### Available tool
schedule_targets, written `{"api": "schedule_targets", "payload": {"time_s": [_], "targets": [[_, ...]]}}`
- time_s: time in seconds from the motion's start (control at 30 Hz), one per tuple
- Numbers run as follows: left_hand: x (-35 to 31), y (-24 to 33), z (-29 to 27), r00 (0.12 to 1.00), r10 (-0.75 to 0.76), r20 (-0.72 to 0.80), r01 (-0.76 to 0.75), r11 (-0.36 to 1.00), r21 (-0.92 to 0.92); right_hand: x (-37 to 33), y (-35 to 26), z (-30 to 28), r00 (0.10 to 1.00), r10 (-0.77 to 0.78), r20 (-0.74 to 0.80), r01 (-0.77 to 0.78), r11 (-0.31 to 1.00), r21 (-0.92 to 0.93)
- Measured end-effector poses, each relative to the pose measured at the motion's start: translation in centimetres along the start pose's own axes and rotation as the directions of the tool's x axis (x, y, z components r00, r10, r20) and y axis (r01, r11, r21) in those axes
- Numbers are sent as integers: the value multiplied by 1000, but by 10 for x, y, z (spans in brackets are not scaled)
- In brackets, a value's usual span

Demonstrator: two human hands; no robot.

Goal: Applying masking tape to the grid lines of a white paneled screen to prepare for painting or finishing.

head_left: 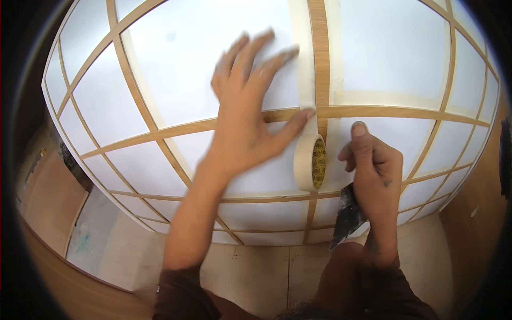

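The left hand point(240, 118) spreads wide near one tape roll point(304, 164); the right hand point(377, 169) holds one dark blade point(349, 217).

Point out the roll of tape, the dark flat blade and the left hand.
Roll of tape point(304, 162): head view, on the pale outer side of the roll.
Dark flat blade point(348, 214): head view, on the middle of its smeared face.
Left hand point(241, 113): head view, on the back of the hand.

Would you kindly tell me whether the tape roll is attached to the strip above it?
Attached: the strip runs down into the roll.
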State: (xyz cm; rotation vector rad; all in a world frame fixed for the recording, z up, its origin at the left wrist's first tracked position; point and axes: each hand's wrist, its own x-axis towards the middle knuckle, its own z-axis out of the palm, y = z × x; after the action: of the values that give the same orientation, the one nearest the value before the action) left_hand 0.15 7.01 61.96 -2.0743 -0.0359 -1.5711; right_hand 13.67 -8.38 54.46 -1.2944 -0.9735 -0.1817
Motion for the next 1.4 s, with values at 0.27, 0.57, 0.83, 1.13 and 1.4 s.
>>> {"api": "schedule_targets", "payload": {"time_s": [0.27, 0.57, 0.83, 1.13, 1.4], "targets": [[-130, 127, -61, 757, -477, 446, 637, 390, -664, -36, -27, 22, 948, -200, -248, 215, 976, 36], [-150, 105, -78, 773, -590, 233, 547, 432, -717, -52, -72, 22, 652, -479, 588, 643, 760, -94], [-147, 67, -73, 838, -545, -18, 399, 636, -661, -30, -102, -20, 619, -375, 690, 676, 702, -225], [-139, 89, -8, 552, -712, 435, 616, -3, -787, 71, -100, -10, 753, -559, 346, 655, 684, -320], [-118, 117, 20, 617, -684, 389, 480, -64, -875, 115, -119, 11, 728, -430, 535, 677, 577, -457]]}}
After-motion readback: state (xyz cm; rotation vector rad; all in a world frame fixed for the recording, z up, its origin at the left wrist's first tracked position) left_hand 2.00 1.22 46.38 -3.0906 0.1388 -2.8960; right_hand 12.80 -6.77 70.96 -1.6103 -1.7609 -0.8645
